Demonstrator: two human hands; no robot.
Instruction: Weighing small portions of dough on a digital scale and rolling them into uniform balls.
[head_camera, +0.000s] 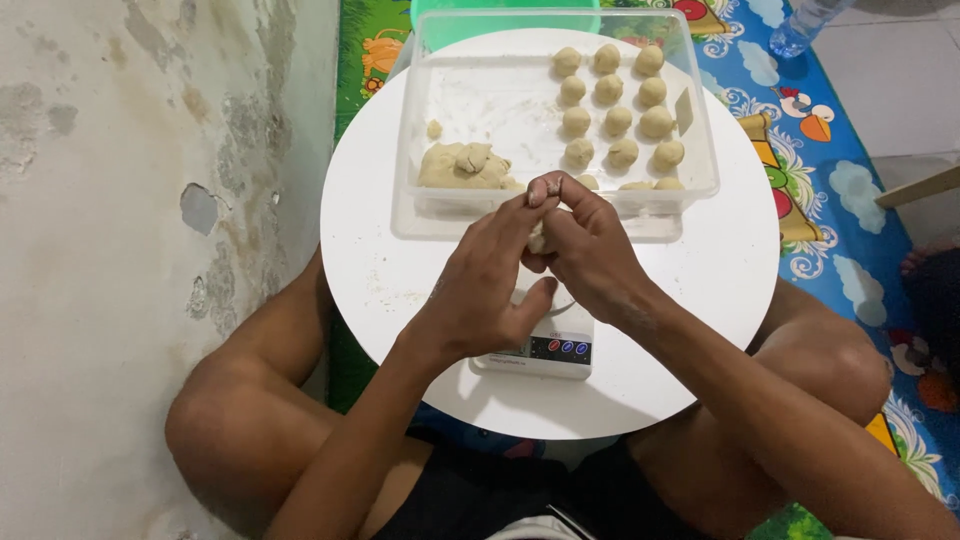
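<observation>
Left hand (480, 290) and right hand (590, 250) pinched around a dough piece (538, 240), seemingly above kitchen scale (545, 350)

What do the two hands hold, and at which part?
A small piece of dough, pinched between the fingers of the left hand and right hand; the exact part is hidden.

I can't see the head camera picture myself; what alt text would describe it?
Seen from above, a seated person's left hand and right hand pinch a small piece of dough together over a kitchen scale on a round white table. Behind the hands, a clear plastic tub holds a dough lump and rows of dough balls.
</observation>
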